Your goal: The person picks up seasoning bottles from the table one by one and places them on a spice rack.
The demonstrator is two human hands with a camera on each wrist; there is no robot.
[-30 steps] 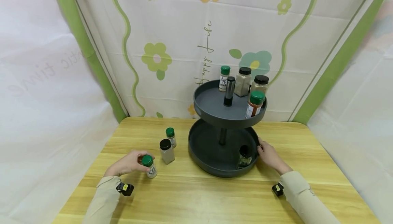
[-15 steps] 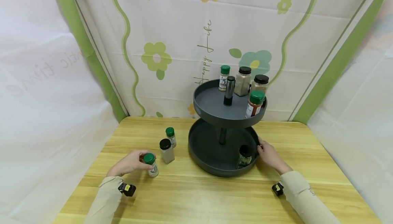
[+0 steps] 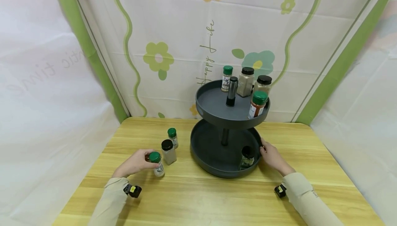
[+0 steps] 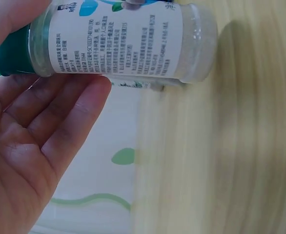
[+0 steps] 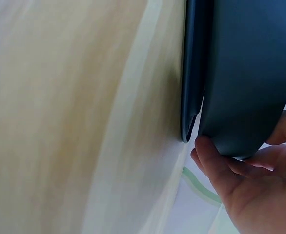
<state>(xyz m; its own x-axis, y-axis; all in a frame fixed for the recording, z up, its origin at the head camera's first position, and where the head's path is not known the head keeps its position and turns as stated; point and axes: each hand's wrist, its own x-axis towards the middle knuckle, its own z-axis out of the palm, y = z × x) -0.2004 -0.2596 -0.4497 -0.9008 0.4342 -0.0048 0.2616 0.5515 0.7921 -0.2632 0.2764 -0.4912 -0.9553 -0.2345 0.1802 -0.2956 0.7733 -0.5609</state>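
My left hand (image 3: pixel 135 163) pinches a small spice jar (image 4: pixel 116 41) between thumb and fingers. It has a green lid and a printed white label, and tilts slightly in the head view, with its base close over the wood. Just beyond it stand a square black-lidded jar (image 3: pixel 169 154) and another green-lidded spice jar (image 3: pixel 173 140). At the right, my right hand (image 3: pixel 273 157) holds the wall of the lower tray of a dark grey two-tier turntable (image 3: pixel 214 171). In the right wrist view, the fingers (image 5: pixel 214 158) lie against the tray's outer wall.
On the upper tray (image 3: pixel 214 103) stand a green-lidded jar (image 3: pixel 226 81), a red-filled jar (image 3: pixel 256 107) and two larger black-lidded jars (image 3: pixel 245 83). A dark jar (image 3: pixel 247 158) stands in the lower tray. Behind the wooden table (image 3: pixel 198 202) hangs a flowered curtain (image 3: pixel 183 29).
My left hand has moved a little to the right and away from me with the green-lidded spice jar. The right hand and the turntable have not visibly moved.
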